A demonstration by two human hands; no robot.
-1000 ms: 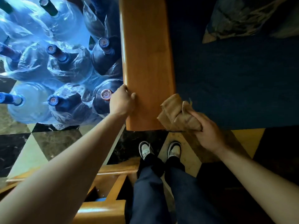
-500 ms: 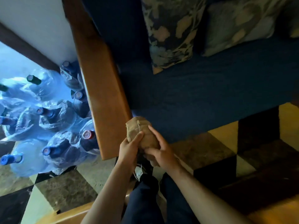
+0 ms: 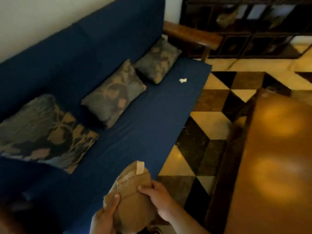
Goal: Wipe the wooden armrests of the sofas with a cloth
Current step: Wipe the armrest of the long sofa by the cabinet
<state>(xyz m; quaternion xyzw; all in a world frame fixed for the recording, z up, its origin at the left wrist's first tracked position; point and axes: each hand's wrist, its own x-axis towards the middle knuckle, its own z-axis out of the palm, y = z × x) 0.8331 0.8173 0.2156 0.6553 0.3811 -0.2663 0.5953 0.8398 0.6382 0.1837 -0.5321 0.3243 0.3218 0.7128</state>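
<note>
So a bunched-up tan cloth (image 3: 133, 198) is being held in both hands at the bottom of the view, right over the front edge of the blue sofa (image 3: 143, 132) seat. The grip of the left hand (image 3: 105, 218) is being kept closed on the cloth's lower left side, and the right hand (image 3: 159, 198) is being pressed onto its right side with fingers curled over it. The wooden armrest (image 3: 192, 35) at the sofa's far end is sitting well apart from the cloth, untouched. Three patterned cushions (image 3: 114, 93) are being propped along the backrest, and a small white scrap (image 3: 182, 80) is lying on the seat near the far front corner. A checkered floor (image 3: 211, 122) is being shown to the right, with a glossy wooden bench (image 3: 276, 162) beside it.
</note>
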